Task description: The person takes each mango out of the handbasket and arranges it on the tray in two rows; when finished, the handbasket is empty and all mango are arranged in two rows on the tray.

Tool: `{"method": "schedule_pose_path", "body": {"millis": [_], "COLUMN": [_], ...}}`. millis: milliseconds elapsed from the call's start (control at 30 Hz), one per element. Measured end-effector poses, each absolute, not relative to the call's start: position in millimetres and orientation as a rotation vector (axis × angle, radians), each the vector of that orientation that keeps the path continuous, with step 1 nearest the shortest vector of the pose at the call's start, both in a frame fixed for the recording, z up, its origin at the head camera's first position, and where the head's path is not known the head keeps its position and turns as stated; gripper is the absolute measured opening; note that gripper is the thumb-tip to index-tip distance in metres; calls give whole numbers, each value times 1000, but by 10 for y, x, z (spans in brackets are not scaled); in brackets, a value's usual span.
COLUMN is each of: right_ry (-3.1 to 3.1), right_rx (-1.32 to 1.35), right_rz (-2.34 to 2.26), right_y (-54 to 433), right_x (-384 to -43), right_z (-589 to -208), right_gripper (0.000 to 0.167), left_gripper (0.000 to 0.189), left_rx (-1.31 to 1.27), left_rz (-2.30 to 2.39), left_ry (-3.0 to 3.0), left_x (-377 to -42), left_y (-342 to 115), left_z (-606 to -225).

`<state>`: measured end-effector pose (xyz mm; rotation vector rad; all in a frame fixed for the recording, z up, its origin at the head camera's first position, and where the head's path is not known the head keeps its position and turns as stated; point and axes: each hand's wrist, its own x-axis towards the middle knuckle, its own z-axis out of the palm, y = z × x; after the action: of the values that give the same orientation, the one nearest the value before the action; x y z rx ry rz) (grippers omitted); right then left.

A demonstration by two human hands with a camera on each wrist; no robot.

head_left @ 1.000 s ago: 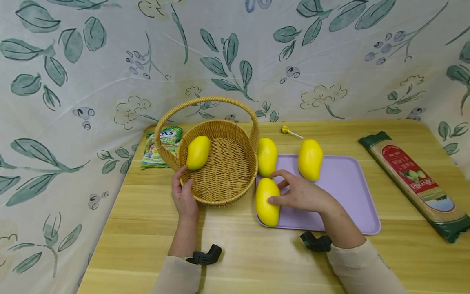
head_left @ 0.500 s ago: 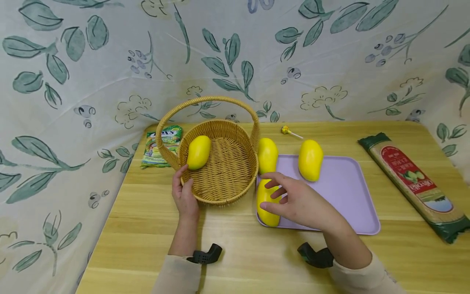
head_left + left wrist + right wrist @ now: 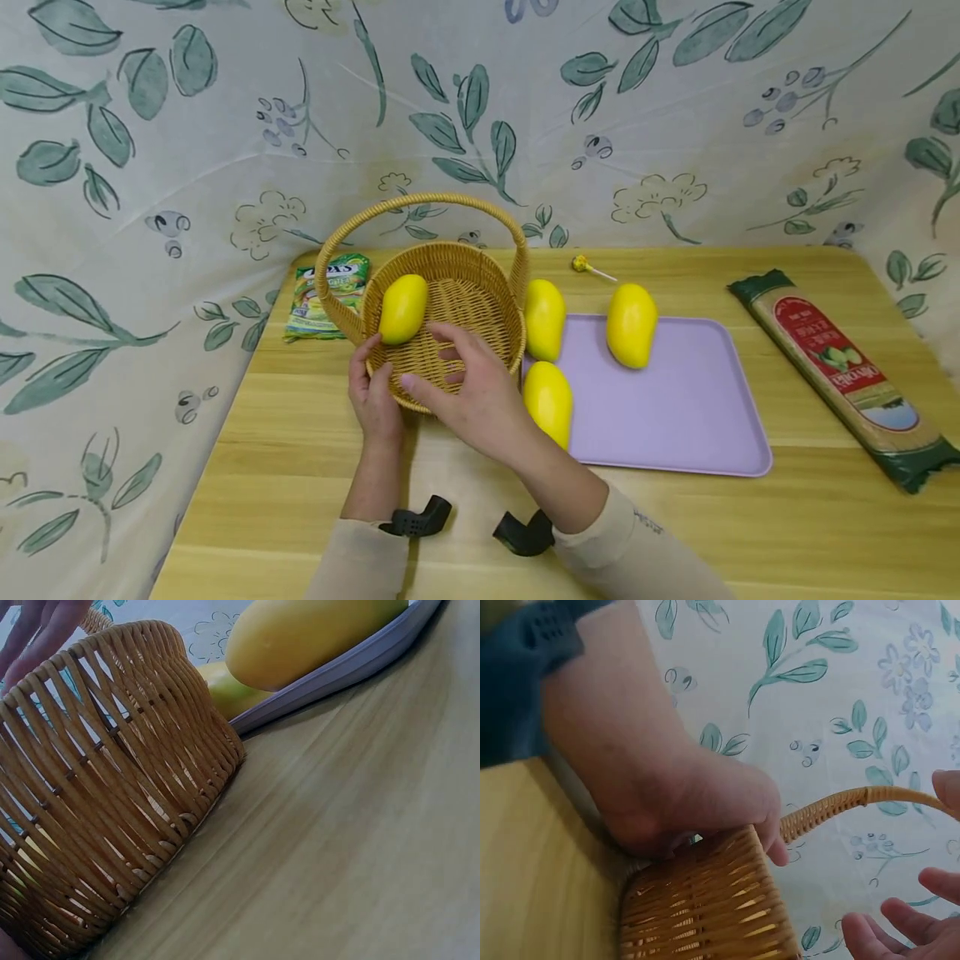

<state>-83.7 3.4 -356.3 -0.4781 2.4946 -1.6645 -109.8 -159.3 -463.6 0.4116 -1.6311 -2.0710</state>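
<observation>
Head view: the right hand (image 3: 472,392), fingers spread and holding nothing, has left the mango (image 3: 548,402) at the purple tray (image 3: 675,417)'s 9 o'clock corner and is hovering over the wicker basket (image 3: 480,292), so that mango is lying unlifted. The left hand (image 3: 372,397) is gripping the basket's 7 o'clock rim, near another mango (image 3: 403,308).

Left wrist view: bare tabletop (image 3: 360,847) is lying open beside the basket wall.

Right wrist view: the left thumb is curling over the rim.

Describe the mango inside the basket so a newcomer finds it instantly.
Start at the round woven wicker basket with the arched handle, left of the lilac plastic tray. The smooth yellow mango leans against its left inner wall. The other three mangoes lie outside, on or beside the tray.
</observation>
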Motion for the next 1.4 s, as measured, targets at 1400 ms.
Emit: {"method": "schedule_pose_path", "body": {"millis": [1400], "right_ry": [2616], "right_rx": [-133], "right_rz": [-1414], "right_y": [-851], "right_x": [-1995], "right_z": [-4098], "right_gripper": [83], "left_gripper": [41], "left_rx": [309], "left_rz": [-2016], "left_ry": [-1642], "left_x": [-1145], "left_y": [-1619], "left_z": [-4680]}}
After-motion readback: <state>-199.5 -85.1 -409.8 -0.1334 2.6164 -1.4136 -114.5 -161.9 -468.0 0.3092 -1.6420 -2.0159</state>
